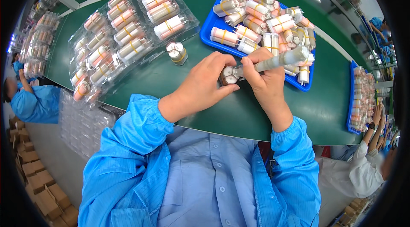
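Observation:
My left hand (203, 81) is closed round a bundle of small cylinders (229, 74), its white round ends facing up. In my right hand (265, 77) is a long, translucent grey-white tube (279, 60), slanting up to the right; its narrow end meets the bundle's top. The exact kind of tube I cannot make out. Left of my hands a similar bundle (177, 53), grey with a yellow rubber band, stands upright on the green table (158, 75). Beyond my right hand, a blue tray (206, 32) holds a loose heap of banded pink, white and grey bundles.
Clear plastic trays (191, 21) with rows of banded bundles lie to the left. Another filled blue tray (352, 118) sits at the far right, near a co-worker's arms (372, 126). Stacked empty clear trays (83, 120) and cardboard boxes (47, 201) are at lower left.

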A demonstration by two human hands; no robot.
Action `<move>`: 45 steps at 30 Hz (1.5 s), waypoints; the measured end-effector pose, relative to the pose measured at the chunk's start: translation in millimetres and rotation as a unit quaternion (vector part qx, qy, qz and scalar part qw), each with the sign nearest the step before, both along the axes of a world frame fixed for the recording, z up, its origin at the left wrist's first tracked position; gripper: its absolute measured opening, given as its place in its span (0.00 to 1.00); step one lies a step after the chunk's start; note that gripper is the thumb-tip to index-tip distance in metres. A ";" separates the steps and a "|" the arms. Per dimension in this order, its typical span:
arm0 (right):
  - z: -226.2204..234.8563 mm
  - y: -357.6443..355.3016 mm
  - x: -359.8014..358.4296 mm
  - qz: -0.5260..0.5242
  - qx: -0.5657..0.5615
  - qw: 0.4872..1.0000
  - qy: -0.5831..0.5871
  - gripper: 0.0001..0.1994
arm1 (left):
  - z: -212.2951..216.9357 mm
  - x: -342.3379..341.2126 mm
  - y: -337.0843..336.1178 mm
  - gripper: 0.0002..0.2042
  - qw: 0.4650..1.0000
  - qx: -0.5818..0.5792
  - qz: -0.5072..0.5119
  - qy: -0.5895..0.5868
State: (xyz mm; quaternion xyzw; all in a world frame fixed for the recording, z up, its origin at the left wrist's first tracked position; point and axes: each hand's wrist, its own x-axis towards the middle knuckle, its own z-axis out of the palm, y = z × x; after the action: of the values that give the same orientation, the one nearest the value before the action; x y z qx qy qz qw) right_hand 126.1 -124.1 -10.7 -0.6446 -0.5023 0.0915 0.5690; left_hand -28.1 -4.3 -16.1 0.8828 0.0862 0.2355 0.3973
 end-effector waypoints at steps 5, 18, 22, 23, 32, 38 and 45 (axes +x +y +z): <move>7.2 -1.0 1.6 -0.026 0.043 0.979 0.198 0.08 | 3.4 -7.1 3.8 0.27 0.996 -0.092 -0.014 0.013; 1.7 -2.4 -5.5 -0.025 0.024 0.988 0.153 0.10 | 17.2 -60.4 15.9 0.29 0.849 -0.512 -0.111 -0.064; -2.1 -2.0 -6.0 -0.029 0.018 0.987 0.155 0.10 | 18.0 -86.5 24.3 0.29 0.871 -0.476 -0.091 -0.079; -2.4 -1.7 -6.4 -0.028 0.017 0.987 0.156 0.10 | 18.0 -94.1 27.0 0.29 0.883 -0.458 -0.076 -0.077; -14.5 0.6 -6.4 -0.033 -0.009 0.996 0.077 0.10 | 0.0 -84.2 31.6 0.30 0.960 0.058 0.271 -0.028; -15.3 0.2 -7.3 -0.030 -0.023 0.998 0.057 0.09 | -1.3 -62.4 34.9 0.28 0.945 0.212 0.233 -0.086; -13.1 -0.4 -11.7 -0.016 -0.047 0.999 0.023 0.09 | 0.4 -64.2 35.0 0.21 0.959 0.124 0.223 -0.127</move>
State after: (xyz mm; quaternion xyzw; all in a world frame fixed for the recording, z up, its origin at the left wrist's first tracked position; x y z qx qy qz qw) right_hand 114.4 -124.5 -23.8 -0.6762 -0.4742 0.1209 0.5507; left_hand -92.2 30.7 -15.7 0.8462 0.2000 0.4371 0.2298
